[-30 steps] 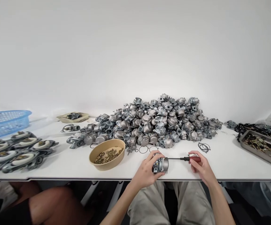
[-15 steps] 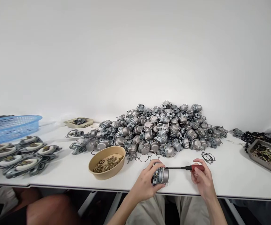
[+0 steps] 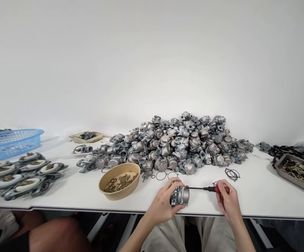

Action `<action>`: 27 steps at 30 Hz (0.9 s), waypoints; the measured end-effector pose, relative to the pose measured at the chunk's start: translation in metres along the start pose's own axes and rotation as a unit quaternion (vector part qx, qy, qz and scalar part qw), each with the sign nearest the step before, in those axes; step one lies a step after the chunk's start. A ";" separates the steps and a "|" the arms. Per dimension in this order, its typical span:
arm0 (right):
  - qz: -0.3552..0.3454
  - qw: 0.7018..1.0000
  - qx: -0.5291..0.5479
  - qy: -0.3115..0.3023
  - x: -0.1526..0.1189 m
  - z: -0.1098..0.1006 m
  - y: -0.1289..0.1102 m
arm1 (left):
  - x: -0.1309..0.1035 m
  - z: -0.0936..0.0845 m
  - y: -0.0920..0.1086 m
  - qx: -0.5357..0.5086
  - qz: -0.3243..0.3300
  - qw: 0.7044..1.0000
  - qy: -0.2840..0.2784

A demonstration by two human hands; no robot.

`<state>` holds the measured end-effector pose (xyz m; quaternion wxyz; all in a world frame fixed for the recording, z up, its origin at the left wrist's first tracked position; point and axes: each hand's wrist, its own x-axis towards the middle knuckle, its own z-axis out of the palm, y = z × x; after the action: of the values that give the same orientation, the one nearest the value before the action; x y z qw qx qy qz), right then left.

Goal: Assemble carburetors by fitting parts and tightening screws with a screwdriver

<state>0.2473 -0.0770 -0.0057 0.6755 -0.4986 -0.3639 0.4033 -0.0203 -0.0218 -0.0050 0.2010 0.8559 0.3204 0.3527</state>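
Observation:
My left hand is closed around a metal carburetor, which lies on its side near the table's front edge with its round bowl facing right. In my right hand is the red handle of a screwdriver, the fingers wrapped over it. The dark shaft runs level to the left, and its tip meets the upper edge of the carburetor's bowl. Just beyond my right hand lie several black rubber rings. Thin gaskets lie flat behind the carburetor.
A big heap of carburetors rises against the wall. Left of my hands stands a tan bowl of brass parts. Carburetor bodies with white floats and a blue basket are farther left. A metal tray of small parts sits right.
My right hand's fingers have closed and turned around the red handle, where they were looser before. The carburetor and my left hand stay in place. The view has shifted slightly.

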 end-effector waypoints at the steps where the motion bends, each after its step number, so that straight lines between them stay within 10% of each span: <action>1: 0.003 1.000 -0.009 0.006 0.000 0.001 -0.001 | 0.000 0.000 0.000 0.000 0.000 1.000 0.000; 27: -0.027 0.999 0.040 -0.016 -0.002 -0.002 -0.003 | 0.001 -0.002 0.001 -0.017 -0.006 1.000 -0.011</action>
<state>0.2486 -0.0804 -0.0034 0.6995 -0.4548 -0.3712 0.4074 -0.0208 -0.0218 -0.0031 0.2210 0.8543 0.3172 0.3474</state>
